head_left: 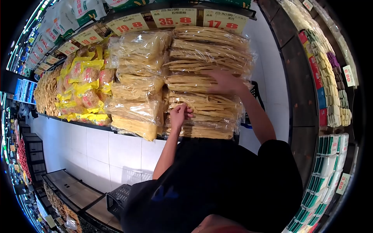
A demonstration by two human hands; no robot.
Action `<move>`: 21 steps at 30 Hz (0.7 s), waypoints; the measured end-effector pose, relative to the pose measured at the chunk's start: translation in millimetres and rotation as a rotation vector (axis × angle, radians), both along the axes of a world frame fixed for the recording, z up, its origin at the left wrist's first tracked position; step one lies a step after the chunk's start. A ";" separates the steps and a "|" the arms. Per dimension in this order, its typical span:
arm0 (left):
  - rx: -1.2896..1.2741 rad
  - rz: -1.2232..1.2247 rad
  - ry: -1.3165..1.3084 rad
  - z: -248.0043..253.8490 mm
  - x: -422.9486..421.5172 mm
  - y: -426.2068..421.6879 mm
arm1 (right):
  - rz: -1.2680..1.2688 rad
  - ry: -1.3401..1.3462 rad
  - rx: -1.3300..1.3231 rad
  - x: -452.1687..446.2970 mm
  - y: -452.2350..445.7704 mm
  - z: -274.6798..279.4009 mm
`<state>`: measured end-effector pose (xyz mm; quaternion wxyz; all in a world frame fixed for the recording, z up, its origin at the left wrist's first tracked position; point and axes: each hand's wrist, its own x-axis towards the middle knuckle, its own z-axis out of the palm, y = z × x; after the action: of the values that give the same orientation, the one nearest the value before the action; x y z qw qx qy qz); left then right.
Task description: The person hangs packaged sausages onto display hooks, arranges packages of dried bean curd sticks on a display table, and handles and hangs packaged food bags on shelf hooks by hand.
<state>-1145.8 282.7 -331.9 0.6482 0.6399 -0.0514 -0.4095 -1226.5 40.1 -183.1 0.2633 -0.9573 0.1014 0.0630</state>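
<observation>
Clear plastic packs of long dried yellow sticks [206,50] lie stacked in rows on the shelf in front of me. My right hand [225,81] is over the middle packs of the right-hand stack, its fingers spread and somewhat blurred. Lower down, at the left edge of that same stack, my left hand [181,113] has its fingers curled together near a pack's plastic; what they hold, if anything, is too small to tell. Another stack of clear packs [136,85] lies just to the left.
Yellow-and-clear packs [87,99] and loose dried goods [46,91] lie further left. Price signs [173,17] line the shelf's back. A black basket [118,200] is at the lower left. More shelves with packaged goods [330,155] stand on the right.
</observation>
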 end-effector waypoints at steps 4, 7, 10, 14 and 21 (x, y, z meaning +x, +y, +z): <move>-0.001 -0.005 0.010 2.0 2.2 -0.8 | -0.053 0.009 -0.136 -6.1 14.1 -48.3; 0.000 -0.009 0.004 0.9 1.7 -0.3 | -0.135 -0.097 -0.246 -6.8 15.5 -70.2; 0.004 -0.014 -0.009 -0.8 1.9 0.2 | -0.092 -0.154 -0.287 -6.2 14.0 -64.6; -0.026 -0.019 -0.010 -3.9 2.4 1.5 | -0.092 -0.192 -0.164 -22.0 16.4 -17.6; -0.024 -0.017 -0.015 -5.1 2.7 -1.8 | -0.288 -0.483 -0.230 -26.4 -1.7 57.7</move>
<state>-1143.1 280.9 -337.0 0.6519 0.6349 -0.0665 -0.4094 -1252.9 38.3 -125.4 0.1757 -0.9439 0.1769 -0.2165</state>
